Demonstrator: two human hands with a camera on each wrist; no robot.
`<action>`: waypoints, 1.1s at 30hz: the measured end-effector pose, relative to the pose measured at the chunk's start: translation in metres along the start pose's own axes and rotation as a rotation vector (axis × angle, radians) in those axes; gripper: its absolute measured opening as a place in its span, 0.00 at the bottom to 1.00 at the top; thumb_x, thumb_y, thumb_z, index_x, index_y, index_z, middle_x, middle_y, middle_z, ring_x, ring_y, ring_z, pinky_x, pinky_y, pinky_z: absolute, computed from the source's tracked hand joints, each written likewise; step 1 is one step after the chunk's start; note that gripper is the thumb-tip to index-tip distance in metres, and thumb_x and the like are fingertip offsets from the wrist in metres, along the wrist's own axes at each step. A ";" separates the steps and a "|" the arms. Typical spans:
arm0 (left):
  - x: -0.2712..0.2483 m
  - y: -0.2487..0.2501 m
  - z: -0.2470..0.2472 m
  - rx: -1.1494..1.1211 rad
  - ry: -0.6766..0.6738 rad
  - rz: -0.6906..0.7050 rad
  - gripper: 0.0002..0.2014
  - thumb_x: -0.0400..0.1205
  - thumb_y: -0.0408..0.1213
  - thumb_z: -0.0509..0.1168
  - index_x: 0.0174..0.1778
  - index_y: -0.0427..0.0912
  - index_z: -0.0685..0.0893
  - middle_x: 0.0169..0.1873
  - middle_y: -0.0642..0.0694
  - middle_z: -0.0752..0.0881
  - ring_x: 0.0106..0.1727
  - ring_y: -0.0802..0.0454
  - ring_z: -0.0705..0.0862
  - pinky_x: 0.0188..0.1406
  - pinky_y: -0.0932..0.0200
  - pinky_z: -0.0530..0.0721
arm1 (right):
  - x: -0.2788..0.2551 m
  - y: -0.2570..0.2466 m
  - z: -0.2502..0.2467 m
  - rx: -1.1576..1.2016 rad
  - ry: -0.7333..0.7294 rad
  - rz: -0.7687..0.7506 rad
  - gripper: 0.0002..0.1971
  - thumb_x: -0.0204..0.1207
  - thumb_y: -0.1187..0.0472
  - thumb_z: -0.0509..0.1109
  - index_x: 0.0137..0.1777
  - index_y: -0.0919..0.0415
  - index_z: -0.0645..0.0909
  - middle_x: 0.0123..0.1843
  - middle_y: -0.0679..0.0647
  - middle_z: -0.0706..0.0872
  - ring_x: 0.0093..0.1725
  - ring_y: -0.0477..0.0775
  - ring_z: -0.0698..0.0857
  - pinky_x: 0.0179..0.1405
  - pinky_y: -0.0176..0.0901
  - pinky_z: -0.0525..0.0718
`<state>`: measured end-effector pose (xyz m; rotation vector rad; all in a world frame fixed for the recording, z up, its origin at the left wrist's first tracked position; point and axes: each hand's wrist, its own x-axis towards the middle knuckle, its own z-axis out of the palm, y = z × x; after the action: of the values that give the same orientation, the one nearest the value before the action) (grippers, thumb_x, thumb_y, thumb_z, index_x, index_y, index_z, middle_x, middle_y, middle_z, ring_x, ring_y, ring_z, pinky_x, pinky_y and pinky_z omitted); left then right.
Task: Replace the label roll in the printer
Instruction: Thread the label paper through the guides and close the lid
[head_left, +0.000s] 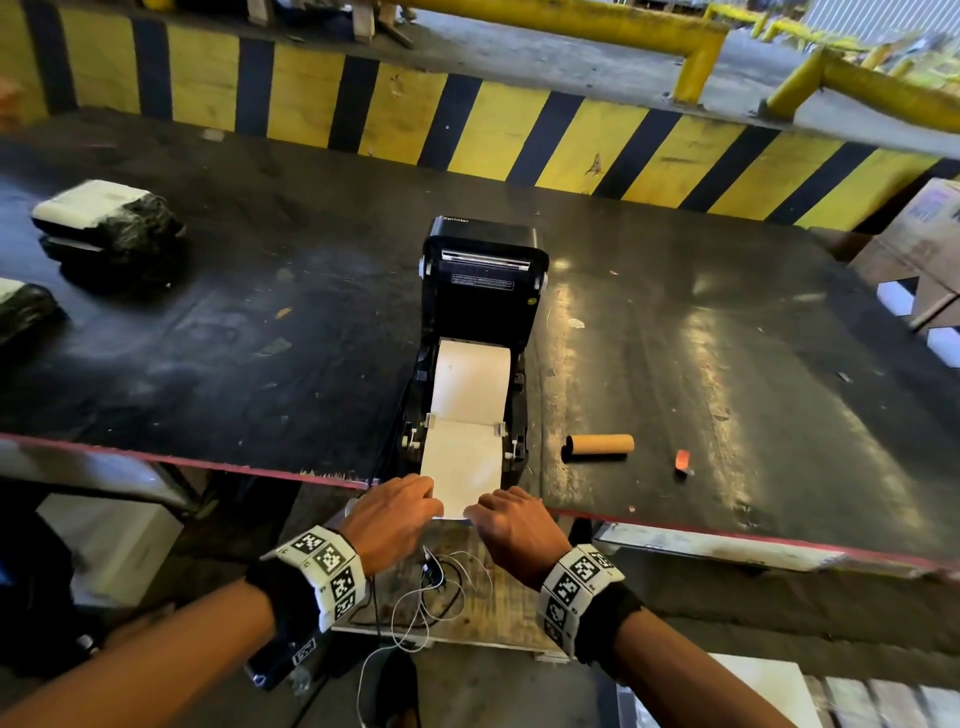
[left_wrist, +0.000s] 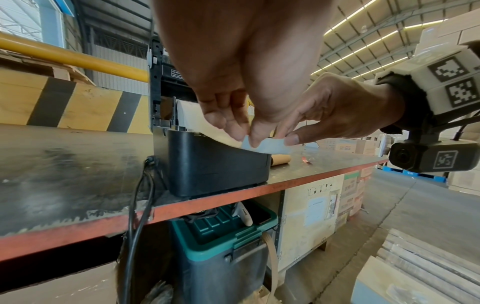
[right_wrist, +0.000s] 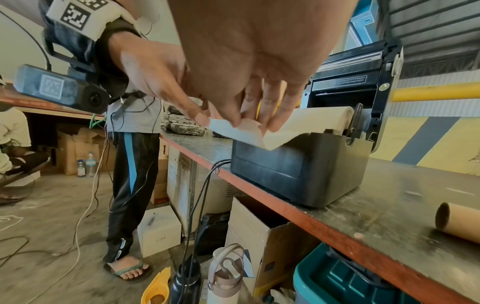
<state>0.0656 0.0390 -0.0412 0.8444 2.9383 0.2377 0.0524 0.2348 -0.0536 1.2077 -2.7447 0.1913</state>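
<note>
- My left hand (head_left: 387, 525) and right hand (head_left: 519, 527) sit at the near edge of the surface (head_left: 208, 338), each grip pinching a near corner of the label strip (head_left: 460, 467), which hangs out past that edge.
- The strip looks thin, light and floppy to me. I would hold it by both corners as now and pull evenly, since a one-sided tug could skew or tear it.
- Behind the hands, the printer (head_left: 480, 322) stands at the near edge with its lid up. The roll (head_left: 470, 382) sits in its bay, and the strip runs forward between the side guides.
- The roll should be light but firm, and I judge its end faces the safest place to take hold.
- An empty core (head_left: 600, 447) lies on the surface just right of the printer, near the front edge.
- Only the right wrist view shows the strip's near end curling under my fingers (right_wrist: 275, 107); the head view hides that.
- Only the head view shows the strip lying straight between the guides.
</note>
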 end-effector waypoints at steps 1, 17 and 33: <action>0.001 0.000 -0.002 -0.032 0.011 0.003 0.05 0.74 0.36 0.72 0.45 0.46 0.87 0.38 0.50 0.83 0.40 0.54 0.82 0.34 0.64 0.72 | 0.000 0.002 -0.001 0.033 -0.004 -0.005 0.05 0.64 0.64 0.76 0.38 0.58 0.83 0.28 0.51 0.84 0.27 0.53 0.83 0.27 0.36 0.77; 0.139 -0.092 -0.159 -0.032 0.569 -0.137 0.17 0.81 0.42 0.63 0.62 0.38 0.82 0.59 0.41 0.84 0.62 0.42 0.79 0.57 0.49 0.79 | 0.138 0.146 -0.135 0.019 0.461 0.325 0.11 0.77 0.57 0.68 0.55 0.62 0.85 0.54 0.58 0.90 0.55 0.61 0.86 0.55 0.55 0.80; 0.230 -0.157 -0.178 -0.268 0.301 -0.306 0.30 0.81 0.52 0.59 0.79 0.47 0.63 0.76 0.39 0.71 0.79 0.43 0.64 0.75 0.42 0.68 | 0.202 0.213 -0.132 0.288 0.316 0.575 0.18 0.78 0.52 0.67 0.63 0.60 0.82 0.65 0.58 0.85 0.64 0.58 0.82 0.64 0.47 0.77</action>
<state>-0.2309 0.0077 0.1008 0.3421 3.1452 0.7742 -0.2300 0.2543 0.0988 0.3450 -2.7501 0.7811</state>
